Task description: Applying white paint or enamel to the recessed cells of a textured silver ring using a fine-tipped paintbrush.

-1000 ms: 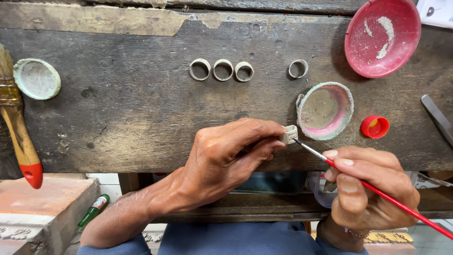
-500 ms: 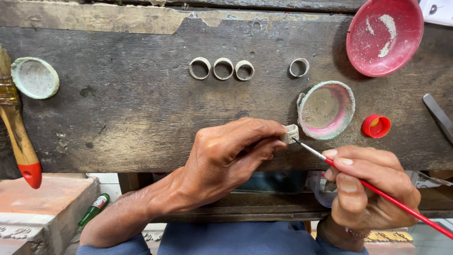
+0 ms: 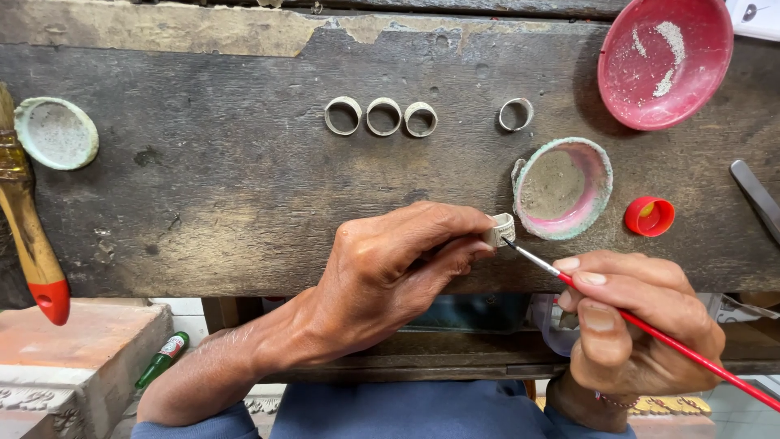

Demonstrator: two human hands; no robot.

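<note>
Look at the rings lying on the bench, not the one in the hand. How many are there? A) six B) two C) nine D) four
D: three rings lie close together in a row and a fourth ring lies apart to their right on the dark wooden bench, while the left hand holds another ring against the tip of the thin red brush in the right hand.

Workshop: worn wood bench [image 3: 203, 203], 4 rings [image 3: 380, 116].
</note>
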